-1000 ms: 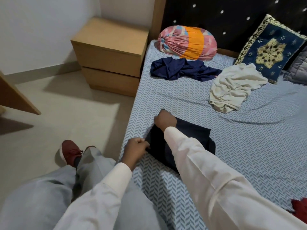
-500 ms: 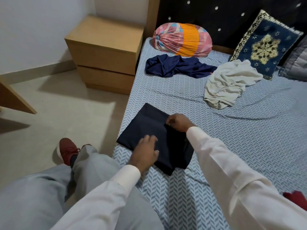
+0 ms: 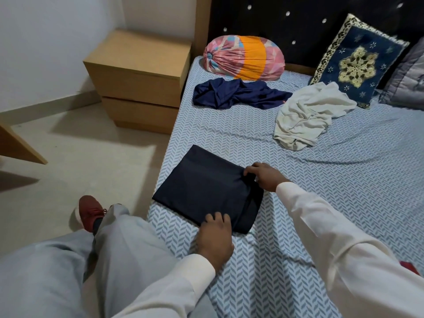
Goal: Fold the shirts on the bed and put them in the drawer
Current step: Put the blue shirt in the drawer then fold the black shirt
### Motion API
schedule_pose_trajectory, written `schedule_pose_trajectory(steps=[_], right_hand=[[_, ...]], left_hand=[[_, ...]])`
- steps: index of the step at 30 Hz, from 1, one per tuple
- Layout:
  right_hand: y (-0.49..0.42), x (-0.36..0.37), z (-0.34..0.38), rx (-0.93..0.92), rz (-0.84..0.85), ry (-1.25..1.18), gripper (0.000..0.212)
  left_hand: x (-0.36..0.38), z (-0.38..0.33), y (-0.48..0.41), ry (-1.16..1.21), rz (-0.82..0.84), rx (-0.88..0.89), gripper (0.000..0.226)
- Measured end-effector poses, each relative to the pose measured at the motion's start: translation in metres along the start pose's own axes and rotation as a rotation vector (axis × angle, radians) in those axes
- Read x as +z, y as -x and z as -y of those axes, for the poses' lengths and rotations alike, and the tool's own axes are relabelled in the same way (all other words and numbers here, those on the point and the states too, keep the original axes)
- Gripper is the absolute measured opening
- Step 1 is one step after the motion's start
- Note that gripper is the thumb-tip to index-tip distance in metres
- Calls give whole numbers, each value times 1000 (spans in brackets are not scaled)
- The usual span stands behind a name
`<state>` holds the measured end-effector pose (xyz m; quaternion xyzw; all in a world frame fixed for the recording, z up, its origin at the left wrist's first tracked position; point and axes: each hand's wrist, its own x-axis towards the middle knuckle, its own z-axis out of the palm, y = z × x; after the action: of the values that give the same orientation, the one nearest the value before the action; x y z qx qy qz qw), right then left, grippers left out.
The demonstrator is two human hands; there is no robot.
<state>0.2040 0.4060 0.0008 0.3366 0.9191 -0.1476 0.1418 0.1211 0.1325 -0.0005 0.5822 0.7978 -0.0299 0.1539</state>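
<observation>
A dark navy shirt (image 3: 204,187) lies folded into a flat rectangle near the bed's left edge. My left hand (image 3: 214,235) holds its near edge, fingers curled on top of the cloth. At the shirt's right edge my right hand (image 3: 266,177) pinches the fold with bent fingers. Farther up the bed (image 3: 344,203) lie a crumpled navy blue shirt (image 3: 236,94) and a crumpled cream shirt (image 3: 305,115). The wooden two-drawer nightstand (image 3: 140,72) stands beside the bed's head, both drawers closed.
A pink and orange bolster (image 3: 245,58), a blue patterned cushion (image 3: 358,60) and a grey pillow (image 3: 410,81) lean at the headboard. A red cloth (image 3: 410,267) peeks in at the right edge. My leg and red shoe (image 3: 89,212) are on the floor beside the bed.
The dark shirt went from a bunched fold to a flat rectangle. My left hand slid from its top to its near edge, and my right hand moved to its right edge.
</observation>
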Motion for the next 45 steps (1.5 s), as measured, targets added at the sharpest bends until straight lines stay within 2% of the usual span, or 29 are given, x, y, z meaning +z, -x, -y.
schedule_pose_trajectory(steps=[2, 7, 15, 18, 22, 25, 28, 32, 36, 38, 41, 45], right_hand=[[-1, 0, 0, -23, -19, 29, 56], [-4, -4, 2, -41, -24, 48, 43], [-11, -4, 2, -17, -4, 22, 41], [-17, -9, -2, 36, 23, -65, 50], [-16, -6, -7, 93, -52, -220, 50], [-12, 2, -10, 66, -73, -196, 44], [-9, 3, -5, 23, -51, -142, 48], [-3, -4, 3, -9, -43, -128, 35], [-5, -5, -4, -37, 33, -106, 46], [-7, -6, -6, -42, 29, -102, 45], [-8, -5, -7, -20, -7, -99, 39], [-9, -4, -6, -19, 21, -46, 48]], left_hand=[[5, -1, -1, 20, -31, 23, 48], [16, -1, -1, 0, -83, 149, 65], [16, 3, -6, 24, -151, 138, 49], [9, 6, -3, 40, -178, 141, 48], [1, 11, 3, 37, -224, 149, 41], [6, 14, 5, 4, -201, 151, 39], [15, 16, 4, -42, -151, 162, 31], [11, 12, 1, -22, -138, 172, 42], [5, 8, 1, -14, -186, 204, 44], [10, 7, -1, -16, -188, 212, 43], [11, 5, -1, -19, -132, 185, 41], [10, 5, 1, 4, -72, 118, 36]])
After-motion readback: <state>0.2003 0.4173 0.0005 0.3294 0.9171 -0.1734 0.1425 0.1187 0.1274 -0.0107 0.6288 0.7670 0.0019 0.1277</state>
